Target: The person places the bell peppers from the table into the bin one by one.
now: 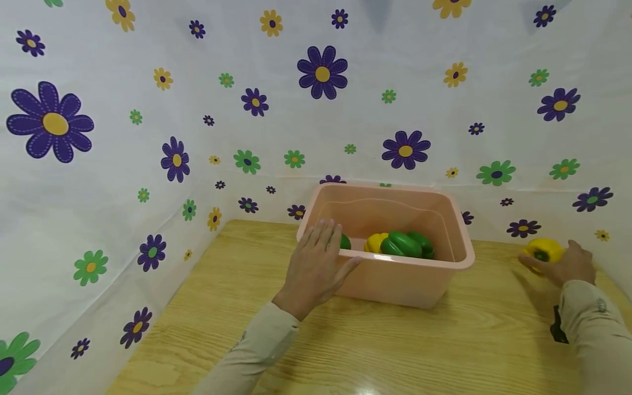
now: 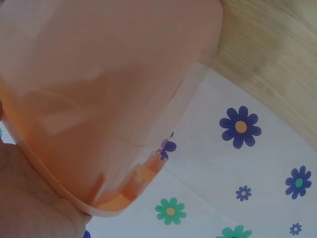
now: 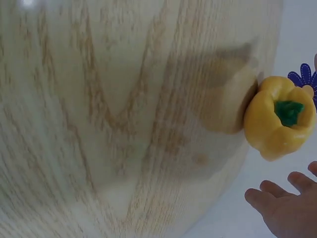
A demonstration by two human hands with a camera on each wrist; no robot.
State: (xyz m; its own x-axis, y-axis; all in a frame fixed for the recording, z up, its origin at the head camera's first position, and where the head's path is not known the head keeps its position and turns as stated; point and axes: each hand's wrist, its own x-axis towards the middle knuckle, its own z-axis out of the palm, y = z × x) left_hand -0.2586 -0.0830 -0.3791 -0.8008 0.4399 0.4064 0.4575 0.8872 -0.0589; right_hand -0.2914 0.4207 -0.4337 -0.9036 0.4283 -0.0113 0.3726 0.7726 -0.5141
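Note:
My left hand (image 1: 314, 271) rests on the front-left rim of a pink plastic bin (image 1: 390, 282), its fingers extended and the thumb out to the right. Inside the bin lie a yellow bell pepper (image 1: 375, 242) and green bell peppers (image 1: 402, 244); a further green one (image 1: 345, 241) is partly covered by that hand. Over at the far right, my right hand (image 1: 573, 267) is around another yellow bell pepper (image 1: 549, 248) on the table. The right wrist view has spread fingers (image 3: 277, 191) with a gap between them and this yellow pepper (image 3: 275, 121).
The wooden table (image 1: 207, 318) meets a white flower-printed sheet (image 1: 276, 126) at its back and sides. A small black object (image 1: 558, 328) shows beside the right sleeve.

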